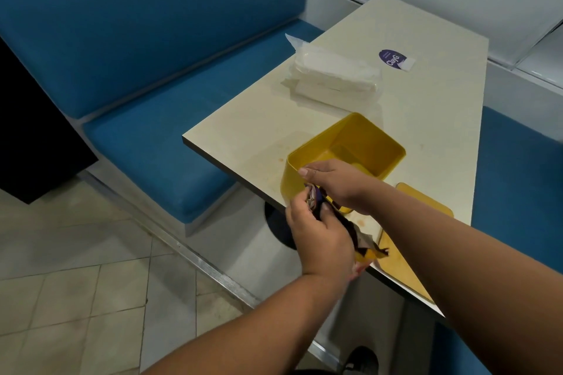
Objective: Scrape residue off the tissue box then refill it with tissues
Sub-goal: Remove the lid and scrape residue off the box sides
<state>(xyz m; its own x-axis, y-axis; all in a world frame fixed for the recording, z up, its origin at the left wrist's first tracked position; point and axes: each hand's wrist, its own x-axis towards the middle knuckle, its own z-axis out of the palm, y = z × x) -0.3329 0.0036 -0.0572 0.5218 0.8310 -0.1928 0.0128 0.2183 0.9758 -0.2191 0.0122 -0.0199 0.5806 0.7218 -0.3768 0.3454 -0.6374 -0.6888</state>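
An open yellow tissue box stands near the table's front left corner. My right hand grips the box's near wall, fingers curled over the rim. My left hand holds a crumpled strip of purple and brown residue peeled from the box's near side; the strip trails toward the table edge. The yellow lid lies flat to the right of the box. A clear plastic pack of white tissues lies farther back on the table.
The cream table carries a purple round sticker at the back and faint brown stains near the box. Blue padded benches flank the table left and right. Tiled floor lies below left.
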